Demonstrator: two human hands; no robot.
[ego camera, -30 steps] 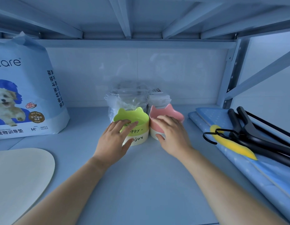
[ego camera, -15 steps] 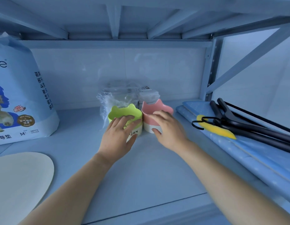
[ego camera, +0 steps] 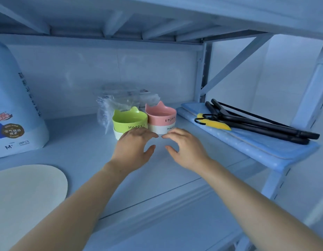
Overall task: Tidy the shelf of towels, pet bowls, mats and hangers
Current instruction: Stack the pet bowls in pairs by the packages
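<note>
- Both grips are hanging spread and holding nothing: the left hand and right hand are hovering with fingers loosely apart, their fingertips nearly meeting.
- A moment ago each hand was resting on a bowl. Now both are pulling back off them, so the bowl step is looking finished.
- The green bowl and pink bowl are sitting close side by side, each on a white base. They are standing mid-shelf, just beyond the fingers and in front of a plastic bag.
- Both forearms are reaching in from the lower edge, palms facing down and slightly inward.
- Further out, the hangers are lying on a blue mat at right. A cream mat and a pad pack are sitting at left, probably waiting next.
</note>
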